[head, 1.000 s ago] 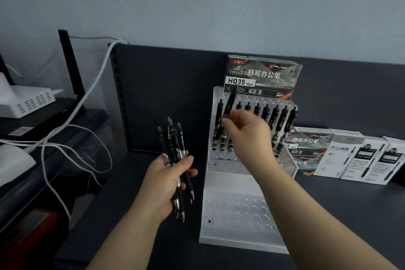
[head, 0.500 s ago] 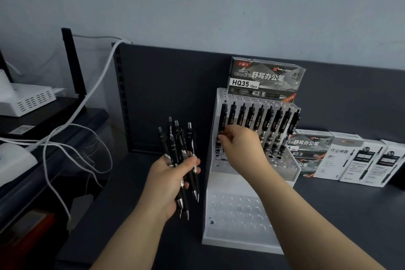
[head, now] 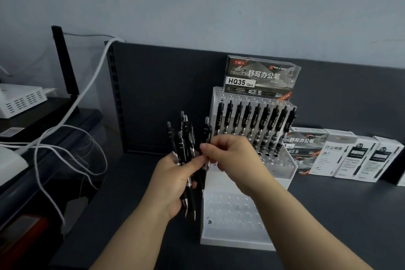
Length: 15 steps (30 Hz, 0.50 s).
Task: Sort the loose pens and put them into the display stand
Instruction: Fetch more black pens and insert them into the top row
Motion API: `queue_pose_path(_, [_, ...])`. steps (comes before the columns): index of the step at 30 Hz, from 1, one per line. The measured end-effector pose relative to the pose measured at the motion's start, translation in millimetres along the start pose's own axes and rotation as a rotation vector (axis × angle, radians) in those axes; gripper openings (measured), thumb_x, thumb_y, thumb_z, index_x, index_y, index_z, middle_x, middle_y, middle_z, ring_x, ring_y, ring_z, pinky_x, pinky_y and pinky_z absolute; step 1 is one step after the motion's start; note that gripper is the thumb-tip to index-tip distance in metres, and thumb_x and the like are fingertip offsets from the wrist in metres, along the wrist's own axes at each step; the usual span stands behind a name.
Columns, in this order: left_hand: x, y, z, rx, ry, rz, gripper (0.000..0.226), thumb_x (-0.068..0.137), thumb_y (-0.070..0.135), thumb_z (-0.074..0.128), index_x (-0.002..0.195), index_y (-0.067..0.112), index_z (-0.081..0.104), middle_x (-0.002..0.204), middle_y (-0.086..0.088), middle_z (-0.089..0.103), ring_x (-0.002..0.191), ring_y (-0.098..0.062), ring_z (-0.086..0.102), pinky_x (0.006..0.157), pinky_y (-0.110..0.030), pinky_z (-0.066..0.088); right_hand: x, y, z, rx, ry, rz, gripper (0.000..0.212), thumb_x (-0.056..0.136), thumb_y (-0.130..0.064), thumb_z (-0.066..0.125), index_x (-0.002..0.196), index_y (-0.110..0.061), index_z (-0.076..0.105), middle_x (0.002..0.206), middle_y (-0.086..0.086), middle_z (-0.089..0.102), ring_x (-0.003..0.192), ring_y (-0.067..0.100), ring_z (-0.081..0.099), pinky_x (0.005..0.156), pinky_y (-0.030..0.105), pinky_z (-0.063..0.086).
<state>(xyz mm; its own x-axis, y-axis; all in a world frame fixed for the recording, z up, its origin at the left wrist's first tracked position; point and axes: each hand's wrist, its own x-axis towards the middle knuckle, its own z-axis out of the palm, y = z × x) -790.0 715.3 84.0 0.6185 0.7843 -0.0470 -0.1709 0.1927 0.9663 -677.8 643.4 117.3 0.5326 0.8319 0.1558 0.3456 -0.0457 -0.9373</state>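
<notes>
A clear stepped display stand (head: 230,234) sits on the dark shelf, its upper row filled with several black pens (head: 255,119); the lower tiers show empty holes. My left hand (head: 173,184) grips a bunch of several black pens (head: 185,138), clicker ends up, tips pointing down below the fist. My right hand (head: 232,155) has come across to the bunch and pinches one black pen (head: 206,131) at its right edge between thumb and fingers. Both hands meet just left of the stand's front.
A black HQ35 pen box (head: 260,76) stands behind the stand. White and black pen boxes (head: 341,155) line the shelf to the right. White cables (head: 72,138) and a white device (head: 19,98) lie on a lower shelf to the left.
My right hand left the stand's upper row, where it set a pen, and moved left and down to the bunch, pinching another pen. The left hand stayed roughly in place.
</notes>
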Motion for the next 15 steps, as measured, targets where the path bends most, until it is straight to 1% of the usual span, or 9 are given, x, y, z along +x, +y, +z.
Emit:
queue_pose_path(2, [3,0,-2,-0.018,0.034,-0.008,0.006,0.082,0.011,0.067,0.088,0.013,0.068,0.085,-0.003,0.075,0.079,-0.017,0.07,0.064,-0.031,0.048,3,-6,-10,0.101,0.1,-0.002,0.016,0.086,-0.019,0.064,0.076,-0.008,0.067,0.06,0.002,0.063,0.05,0.011,0.048,0.048,0.021,0.042])
queue_pose_path(4, [6,0,-4,-0.028,0.08,-0.012,0.006,0.083,0.013,0.067,0.089,0.013,0.066,0.08,0.0,0.075,0.073,-0.012,0.07,0.06,-0.028,0.045,8,-11,-22,0.178,0.258,-0.04,0.014,0.087,-0.018,0.063,0.081,-0.006,0.067,0.063,0.005,0.066,0.049,0.012,0.051,0.047,0.023,0.043])
queue_pose_path(5, [6,1,-5,-0.027,0.094,-0.015,0.007,0.083,0.014,0.067,0.089,0.013,0.065,0.076,0.002,0.074,0.068,-0.01,0.07,0.058,-0.027,0.044,12,-12,-28,0.175,0.329,-0.063,0.014,0.087,-0.018,0.063,0.083,-0.005,0.067,0.064,0.005,0.068,0.048,0.01,0.053,0.047,0.023,0.044])
queue_pose_path(7, [7,1,-5,-0.027,0.1,-0.028,0.006,0.084,0.017,0.067,0.088,0.015,0.065,0.072,0.003,0.072,0.063,-0.009,0.069,0.056,-0.025,0.044,18,-12,-34,0.066,0.423,-0.1,0.012,0.088,-0.018,0.064,0.086,-0.006,0.067,0.065,0.003,0.068,0.049,0.005,0.057,0.05,0.023,0.048])
queue_pose_path(8, [7,1,-4,-0.03,0.099,-0.036,0.005,0.084,0.018,0.067,0.087,0.015,0.064,0.071,0.003,0.071,0.062,-0.009,0.068,0.055,-0.025,0.044,21,-10,-35,-0.011,0.441,-0.113,0.011,0.088,-0.019,0.063,0.087,-0.008,0.067,0.066,0.001,0.068,0.051,0.002,0.058,0.05,0.021,0.048])
queue_pose_path(10, [7,1,-3,-0.036,0.096,-0.048,0.005,0.084,0.02,0.066,0.086,0.016,0.064,0.072,0.002,0.068,0.061,-0.009,0.067,0.054,-0.024,0.043,27,-5,-33,-0.146,0.44,-0.126,0.012,0.088,-0.022,0.063,0.091,-0.011,0.067,0.067,-0.003,0.067,0.054,-0.001,0.06,0.052,0.017,0.045])
queue_pose_path(11, [7,1,-2,-0.038,0.095,-0.052,0.005,0.085,0.02,0.066,0.086,0.016,0.063,0.072,0.002,0.068,0.061,-0.009,0.066,0.054,-0.024,0.043,29,-1,-31,-0.202,0.439,-0.127,0.014,0.088,-0.024,0.063,0.094,-0.011,0.067,0.068,-0.005,0.067,0.057,0.001,0.061,0.053,0.018,0.044])
queue_pose_path(13, [7,1,-1,-0.041,0.094,-0.06,0.007,0.086,0.022,0.064,0.087,0.015,0.063,0.072,0.001,0.068,0.062,-0.01,0.065,0.054,-0.024,0.042,33,4,-29,-0.307,0.45,-0.125,0.019,0.088,-0.028,0.062,0.096,-0.011,0.066,0.071,-0.002,0.068,0.062,0.009,0.061,0.056,0.022,0.044])
queue_pose_path(15, [7,2,-1,-0.049,0.101,-0.068,0.009,0.088,0.023,0.062,0.09,0.014,0.063,0.075,0.0,0.068,0.065,-0.011,0.065,0.054,-0.024,0.043,37,6,-27,-0.425,0.436,-0.122,0.02,0.089,-0.03,0.06,0.091,-0.01,0.064,0.074,0.003,0.069,0.065,0.016,0.062,0.056,0.025,0.046])
